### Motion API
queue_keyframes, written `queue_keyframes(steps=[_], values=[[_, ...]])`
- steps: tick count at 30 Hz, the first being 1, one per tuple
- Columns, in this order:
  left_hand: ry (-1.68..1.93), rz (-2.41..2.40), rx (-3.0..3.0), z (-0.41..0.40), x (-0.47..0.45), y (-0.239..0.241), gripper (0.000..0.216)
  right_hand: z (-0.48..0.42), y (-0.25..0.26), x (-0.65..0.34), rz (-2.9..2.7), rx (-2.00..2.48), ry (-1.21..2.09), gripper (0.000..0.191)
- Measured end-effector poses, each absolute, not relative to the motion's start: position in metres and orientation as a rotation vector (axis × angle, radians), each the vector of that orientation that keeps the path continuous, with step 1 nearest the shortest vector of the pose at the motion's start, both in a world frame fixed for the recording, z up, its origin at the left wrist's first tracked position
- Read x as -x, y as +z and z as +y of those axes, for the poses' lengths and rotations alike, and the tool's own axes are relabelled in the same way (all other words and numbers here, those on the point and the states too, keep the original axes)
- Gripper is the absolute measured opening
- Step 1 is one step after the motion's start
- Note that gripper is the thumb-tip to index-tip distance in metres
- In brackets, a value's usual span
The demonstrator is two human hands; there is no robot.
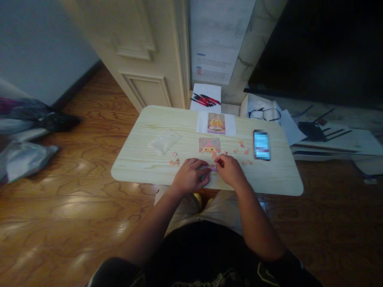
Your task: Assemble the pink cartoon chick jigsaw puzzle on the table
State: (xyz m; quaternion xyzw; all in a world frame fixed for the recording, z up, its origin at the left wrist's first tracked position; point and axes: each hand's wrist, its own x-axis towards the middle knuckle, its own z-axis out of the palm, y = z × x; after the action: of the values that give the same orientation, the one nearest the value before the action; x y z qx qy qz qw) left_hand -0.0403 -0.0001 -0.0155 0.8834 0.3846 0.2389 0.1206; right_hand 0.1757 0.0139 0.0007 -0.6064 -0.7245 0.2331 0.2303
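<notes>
Grasp by left fingers (202, 164) and right fingers (220, 159) is indeterminable; the puzzle section (209, 144) just beyond could be dislodged by brushing knuckles.

We log tabletop (134, 167) as smooth wood-grain, low sheen; floor (74, 203) glossy wood; small bag (164, 142) translucent plastic; puzzle pieces (246, 151) card-like; wall sheet (215, 40) paper; shirt (191, 255) matt cloth.

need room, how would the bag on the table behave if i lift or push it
The bag would probably flop, as its film looks thin and creased. It is likely light, lying nearly flat. Pushed, it may slide rather than roll on the smooth-looking table.
</notes>
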Motion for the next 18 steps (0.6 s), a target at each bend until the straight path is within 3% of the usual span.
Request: queue_keyframes(steps=[4,18], values=[[0.702,1.126,-2.586,0.0,0.041,-0.016,0.026,0.012,0.002,-0.176,-2.092,1.63,0.515,0.014],[0.634,1.003,-2.602,0.0,0.042,-0.011,0.038,0.017,-0.001,-0.191,-2.052,1.559,0.63,0.015]])
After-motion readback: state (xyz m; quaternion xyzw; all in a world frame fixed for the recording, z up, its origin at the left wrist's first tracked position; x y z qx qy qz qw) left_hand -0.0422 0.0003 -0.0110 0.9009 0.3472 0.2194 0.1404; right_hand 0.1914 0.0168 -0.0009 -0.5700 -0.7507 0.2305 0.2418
